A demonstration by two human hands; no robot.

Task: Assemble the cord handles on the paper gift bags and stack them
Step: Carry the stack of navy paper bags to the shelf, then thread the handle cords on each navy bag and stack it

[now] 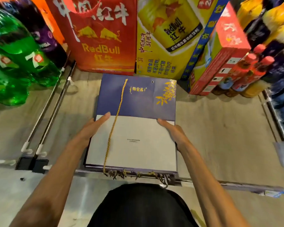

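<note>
From my remote seat I see the top gift bag (138, 99) lying flat in the middle of the frame, its blue printed half toward the top and its pale grey base panel toward the bottom. It sits on a stack of bags (87, 158) whose edges peek out at the lower left. One gold cord (117, 110) runs from the bag's upper left hole down across the grey panel to the near edge, while the hole (152, 82) at the upper right shows no cord. The left hand (92, 126) lies against the bag's left edge, fingers straight and held together, pinching nothing. The right hand (172, 130) mirrors it on the right edge, fingers likewise straight and together. Along the bottom edge of the stack a tangle of cord ends (138, 174) hangs out (gold and darker strands mixed). The stack rests on a grey shelf (220, 128). Behind it stand a red Red Bull bag (102, 38) at top centre and a yellow carton (167, 38) beside it, with green bottles (15, 54) at upper left and red-capped bottles (252, 66) at right.
</note>
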